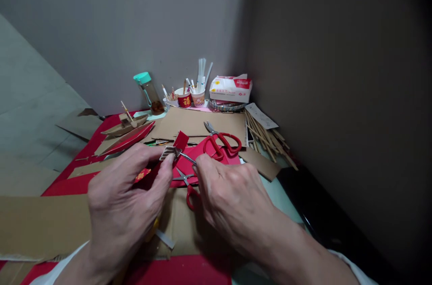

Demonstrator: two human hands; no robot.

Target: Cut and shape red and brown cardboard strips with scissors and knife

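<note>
Between thumb and fingers, my left hand (pixel 130 190) pinches a small red cardboard piece (pixel 181 140) with a striped, pale edge. My right hand (pixel 231 190) is closed around a thin metal tool (pixel 187 158), its tip touching or very close to that piece. The tool's handle is hidden in my fingers, so its exact kind cannot be made out. Just beyond my right hand lie large red-handled scissors (pixel 232 143) on red card. Smaller scissors (pixel 191 198) with red handles lie open between my hands. Below my left hand, a blade (pixel 164 239) shows beside something yellow, partly hidden.
Cardboard boat models (pixel 126 139) sit at the left. At the back stand a teal-lidded bottle (pixel 150 94), paper cups (pixel 184 98) with sticks and a tissue pack (pixel 230 88). Wooden sticks (pixel 266 134) lie right, beside the wall. Cardboard sheets (pixel 43 222) cover the near left.
</note>
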